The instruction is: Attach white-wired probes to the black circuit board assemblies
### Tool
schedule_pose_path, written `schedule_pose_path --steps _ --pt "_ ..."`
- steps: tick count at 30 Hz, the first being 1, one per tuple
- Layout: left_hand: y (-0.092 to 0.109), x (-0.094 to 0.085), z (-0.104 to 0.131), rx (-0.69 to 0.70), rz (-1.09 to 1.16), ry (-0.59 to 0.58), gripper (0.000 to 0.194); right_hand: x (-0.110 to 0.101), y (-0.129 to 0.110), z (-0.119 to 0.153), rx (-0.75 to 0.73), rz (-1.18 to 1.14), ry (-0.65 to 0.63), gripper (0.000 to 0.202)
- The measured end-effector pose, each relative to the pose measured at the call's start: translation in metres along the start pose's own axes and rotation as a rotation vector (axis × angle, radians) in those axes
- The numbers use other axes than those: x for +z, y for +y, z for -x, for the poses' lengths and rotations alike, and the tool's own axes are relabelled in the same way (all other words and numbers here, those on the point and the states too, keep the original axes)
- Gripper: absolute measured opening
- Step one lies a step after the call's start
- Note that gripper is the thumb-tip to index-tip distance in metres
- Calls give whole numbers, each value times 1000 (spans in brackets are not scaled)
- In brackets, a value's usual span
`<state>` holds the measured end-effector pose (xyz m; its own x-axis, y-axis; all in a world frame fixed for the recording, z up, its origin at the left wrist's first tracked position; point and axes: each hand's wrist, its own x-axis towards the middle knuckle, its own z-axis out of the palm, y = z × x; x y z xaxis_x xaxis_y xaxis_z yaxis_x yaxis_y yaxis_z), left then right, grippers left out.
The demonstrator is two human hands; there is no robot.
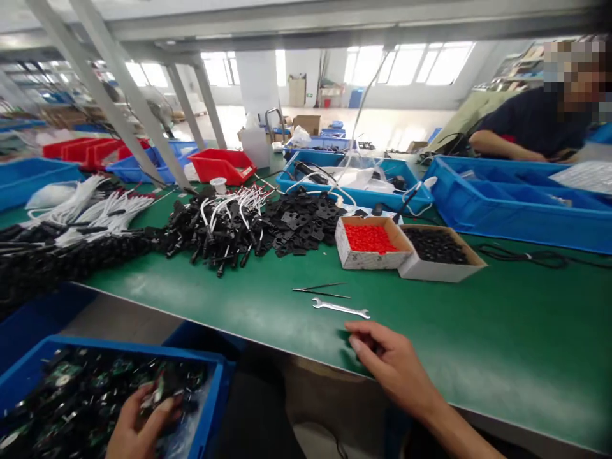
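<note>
Black parts (62,382) fill a bin (219,382) beside the green table (268,319), windows (406,64) beyond.

Tabletop (268,299) plain green; small pieces (369,238) red; wrench (340,308) silver; wires (122,205) white; tray (516,210) blue.

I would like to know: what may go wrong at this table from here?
The right hand is near the loose wrench; a careless sweep might knock it off the table.

The left hand has a small part between its fingers; dropped into the crowded bin, it may get lost.

The red-piece box and black-piece box stand open together; a bump might mix them.
</note>
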<state>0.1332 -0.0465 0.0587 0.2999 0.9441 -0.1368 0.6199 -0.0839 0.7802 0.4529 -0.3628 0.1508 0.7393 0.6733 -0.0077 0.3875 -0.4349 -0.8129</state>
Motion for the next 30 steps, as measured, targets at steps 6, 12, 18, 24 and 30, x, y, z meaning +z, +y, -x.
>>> schedule_pose_path --steps 6,12,18,24,30 --pt "206 80 79 798 -137 -412 51 -24 -16 17 -37 -288 -33 55" --pt "281 160 141 1274 -471 -499 57 -50 4 32 91 -278 -18 73" --pt "301 178 159 1392 -506 -545 53 -59 23 34 81 -533 53 67" --pt "297 181 164 1374 -450 -613 69 -59 22 39 110 -409 204 57" --pt "301 167 95 1172 -354 -537 56 -71 21 43 390 -974 146 72"
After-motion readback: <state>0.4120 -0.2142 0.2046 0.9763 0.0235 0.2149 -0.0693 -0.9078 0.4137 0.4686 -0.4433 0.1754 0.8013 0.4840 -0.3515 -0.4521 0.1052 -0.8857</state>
